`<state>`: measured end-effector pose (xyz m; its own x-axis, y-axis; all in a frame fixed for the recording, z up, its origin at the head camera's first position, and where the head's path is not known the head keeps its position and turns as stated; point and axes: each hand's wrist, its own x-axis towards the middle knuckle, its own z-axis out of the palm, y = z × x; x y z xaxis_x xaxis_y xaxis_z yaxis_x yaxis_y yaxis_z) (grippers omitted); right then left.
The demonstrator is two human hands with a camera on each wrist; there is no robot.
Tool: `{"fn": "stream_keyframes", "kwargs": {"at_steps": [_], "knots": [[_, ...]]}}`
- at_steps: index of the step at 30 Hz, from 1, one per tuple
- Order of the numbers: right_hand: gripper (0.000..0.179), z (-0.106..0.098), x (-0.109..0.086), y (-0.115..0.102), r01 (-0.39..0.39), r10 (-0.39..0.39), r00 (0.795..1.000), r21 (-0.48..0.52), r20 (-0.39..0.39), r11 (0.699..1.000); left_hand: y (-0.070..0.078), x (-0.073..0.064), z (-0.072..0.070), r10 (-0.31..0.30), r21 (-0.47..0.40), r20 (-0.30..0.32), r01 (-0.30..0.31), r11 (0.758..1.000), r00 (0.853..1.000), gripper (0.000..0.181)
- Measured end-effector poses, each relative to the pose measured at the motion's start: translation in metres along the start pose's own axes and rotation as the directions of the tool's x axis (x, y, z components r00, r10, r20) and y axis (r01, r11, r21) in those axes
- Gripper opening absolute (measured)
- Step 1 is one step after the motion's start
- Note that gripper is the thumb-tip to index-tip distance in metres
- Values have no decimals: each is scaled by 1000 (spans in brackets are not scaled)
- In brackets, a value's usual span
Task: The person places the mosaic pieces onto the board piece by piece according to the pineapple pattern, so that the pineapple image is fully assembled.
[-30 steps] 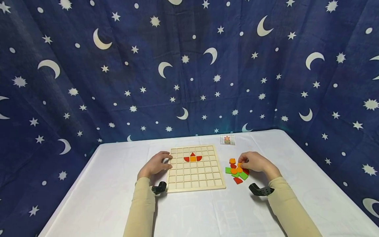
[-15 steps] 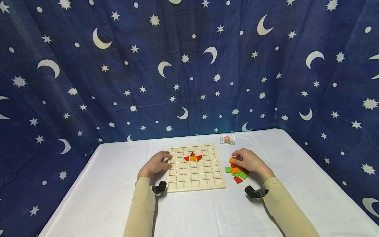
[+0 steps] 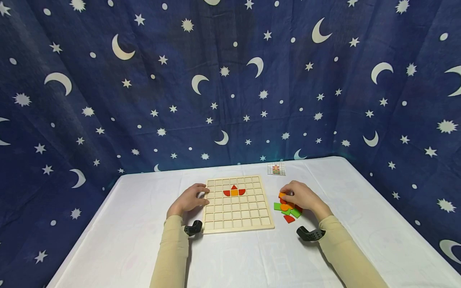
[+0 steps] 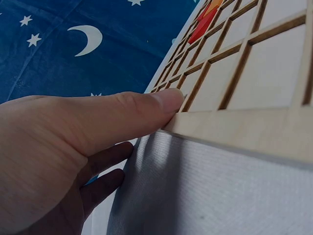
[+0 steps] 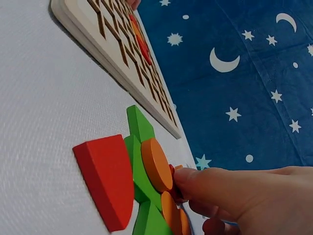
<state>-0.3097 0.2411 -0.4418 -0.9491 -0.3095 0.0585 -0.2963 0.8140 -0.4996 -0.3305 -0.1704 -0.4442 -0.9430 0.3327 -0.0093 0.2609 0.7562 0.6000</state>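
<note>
In the head view my left hand (image 3: pixel 191 199) rests at the left edge of a wooden grid board (image 3: pixel 225 231). Its thumb (image 4: pixel 168 100) lies straight along the board's rim in the left wrist view, the other fingers loose. Two red quarter-round tiles, a red triangle (image 3: pixel 234 187) and an orange square (image 3: pixel 234 193) sit in the grid. My right hand (image 3: pixel 302 196) pinches an orange tile (image 3: pixel 282 195) at the far end of a loose pile; its shape is mostly hidden by the fingers. Beside it lie a red tile (image 5: pixel 105 178), round orange tiles (image 5: pixel 156 165) and green tiles (image 5: pixel 140 125).
A small pattern card (image 3: pixel 276 169) with a coloured figure on a grid lies behind the pile, near the table's back edge. The white table (image 3: pixel 230 260) is backed by a dark blue curtain (image 3: pixel 162 96) with moons and stars.
My right hand has moved left and away from me across the pile, from round orange tiles to the orange tile at its far end. The left hand stays put on the board.
</note>
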Motion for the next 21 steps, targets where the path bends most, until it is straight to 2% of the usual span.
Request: {"fn": "stream_keyframes", "kwargs": {"at_steps": [7,11,15,21], "knots": [[26,0,7,-15,-25,25,1000,21,2,999,2,-1,-1,-15,6,6,15,1000,1000,43],[27,5,14,-33,44,-44,999,10,-16,999,2,-1,-1,-23,-9,10,23,1000,1000,44],[23,14,23,-58,146,-146,989,-2,-12,989,1,-2,-1,-8,-3,10,8,1000,1000,44],[23,38,41,-95,286,-284,957,-24,52,958,1,-1,-1,-8,-3,5,8,1000,1000,44]]}}
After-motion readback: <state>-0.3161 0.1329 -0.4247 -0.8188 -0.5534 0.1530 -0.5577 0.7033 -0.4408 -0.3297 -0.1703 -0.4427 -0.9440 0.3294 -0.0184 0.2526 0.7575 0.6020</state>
